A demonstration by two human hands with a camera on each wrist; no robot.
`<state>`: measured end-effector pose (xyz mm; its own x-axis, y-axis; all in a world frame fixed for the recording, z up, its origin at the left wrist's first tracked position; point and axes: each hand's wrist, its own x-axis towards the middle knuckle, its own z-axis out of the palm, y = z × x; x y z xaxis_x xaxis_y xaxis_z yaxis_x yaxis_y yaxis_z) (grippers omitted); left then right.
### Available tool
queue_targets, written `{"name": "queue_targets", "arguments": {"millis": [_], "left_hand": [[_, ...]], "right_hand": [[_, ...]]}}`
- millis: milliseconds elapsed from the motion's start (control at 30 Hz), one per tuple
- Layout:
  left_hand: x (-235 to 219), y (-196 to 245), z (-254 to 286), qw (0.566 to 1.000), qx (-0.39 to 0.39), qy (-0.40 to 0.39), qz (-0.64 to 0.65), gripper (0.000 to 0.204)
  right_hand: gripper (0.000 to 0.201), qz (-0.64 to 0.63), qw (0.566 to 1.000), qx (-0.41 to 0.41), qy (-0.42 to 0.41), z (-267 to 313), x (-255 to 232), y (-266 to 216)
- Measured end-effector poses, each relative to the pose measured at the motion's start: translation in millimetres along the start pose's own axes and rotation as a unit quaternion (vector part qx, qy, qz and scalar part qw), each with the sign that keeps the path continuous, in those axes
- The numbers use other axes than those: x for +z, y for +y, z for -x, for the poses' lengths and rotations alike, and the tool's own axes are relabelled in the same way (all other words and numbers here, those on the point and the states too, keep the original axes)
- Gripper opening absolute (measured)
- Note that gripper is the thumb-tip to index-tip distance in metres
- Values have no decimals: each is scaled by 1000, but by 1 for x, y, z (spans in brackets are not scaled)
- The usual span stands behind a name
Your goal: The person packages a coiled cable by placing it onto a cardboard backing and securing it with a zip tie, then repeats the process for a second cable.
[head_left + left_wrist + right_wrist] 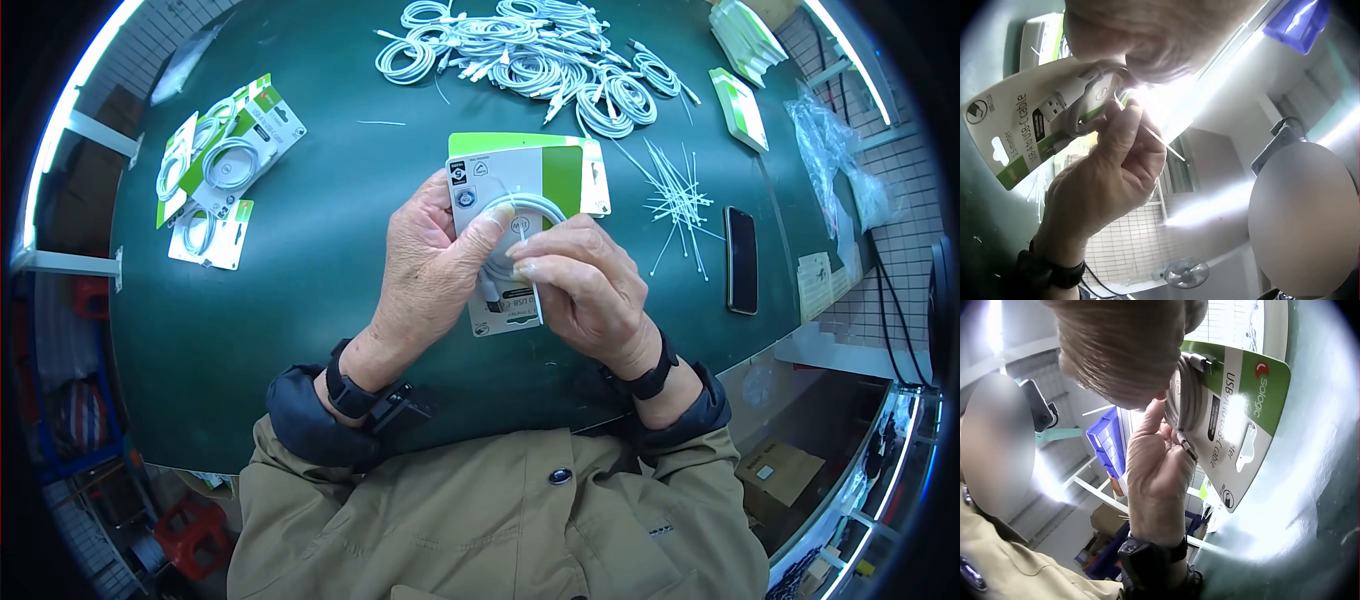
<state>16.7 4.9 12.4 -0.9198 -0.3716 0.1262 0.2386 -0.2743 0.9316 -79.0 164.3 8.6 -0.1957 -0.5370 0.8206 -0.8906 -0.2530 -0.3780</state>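
Note:
My left hand [430,270] holds a white and green cable card [495,165] upright over the table, its thumb pressing a coiled white USB cable [545,207] against the front. At the coil, my right hand [595,285] pinches a thin white cable tie [1169,149] between thumb and fingertips. In the left wrist view the tie's tail sticks out past the fingers. The cable's USB-A plug [1055,106] lies against the card near its punched hanging slot. The right wrist view shows the coil [1186,394] flat on the printed face, with my right hand partly covering it.
Another green and white card [595,180] lies behind the held one. Beyond are a heap of coiled cables [530,65], loose cable ties [682,205], a phone [741,260] and card stacks [745,45]. Carded cables [265,120] lie at left, clear plastic bags [825,145] at right.

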Motion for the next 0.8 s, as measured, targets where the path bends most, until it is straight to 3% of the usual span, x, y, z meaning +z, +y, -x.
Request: {"name": "queue_targets", "arguments": {"millis": [200, 233, 333, 367, 467, 567, 800], "left_hand": [[6, -5, 1, 1000, -9, 0, 6, 34], [8, -7, 2, 1000, -11, 1, 5, 35], [10, -9, 4, 999, -37, -11, -9, 39], [10, -9, 5, 999, -49, -18, -15, 41], [9, -13, 5, 998, -50, -24, -21, 41], [8, -14, 6, 998, -46, -29, -13, 42], [9, -14, 7, 998, -37, -32, -31, 42]], "right_hand": [[30, 22, 999, 32, 36, -2, -1, 3], [26, -5, 995, 92, 46, 1, -2, 1], [22, -150, 946, 206, 198, 6, 11, 2], [18, -147, 943, 235, 185, 8, 8, 6], [16, -23, 980, 182, 71, 1, -8, 15], [17, 73, 992, 92, 44, -7, -12, 20], [43, 165, 986, 7, -15, -6, -24, 22]]}}
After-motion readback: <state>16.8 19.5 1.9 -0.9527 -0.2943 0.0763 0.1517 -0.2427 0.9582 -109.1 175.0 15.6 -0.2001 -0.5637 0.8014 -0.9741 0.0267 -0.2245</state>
